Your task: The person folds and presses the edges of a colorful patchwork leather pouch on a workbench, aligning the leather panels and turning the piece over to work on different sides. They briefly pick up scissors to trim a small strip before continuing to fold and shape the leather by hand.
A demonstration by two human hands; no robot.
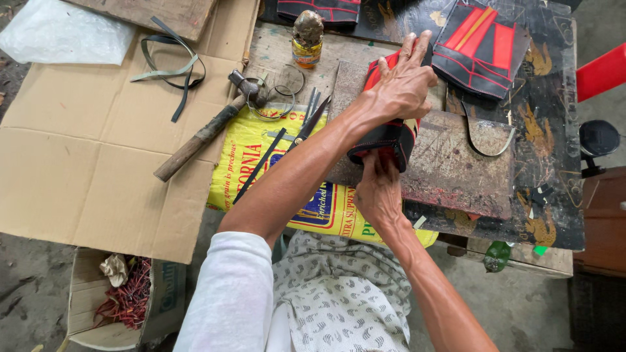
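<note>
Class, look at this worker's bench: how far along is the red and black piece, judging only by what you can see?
Done: a flat red and black panel lies finished-looking at the bench's far side.
In hand: the left hand presses down on a folded red and black piece on the worn board; the right hand grips its near end.
Left: the hammer and scissors lie unused beside it.

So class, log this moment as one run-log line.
left hand: pressing red-and-black stitched leather piece | right hand: gripping its lower edge | support: worn board
</note>
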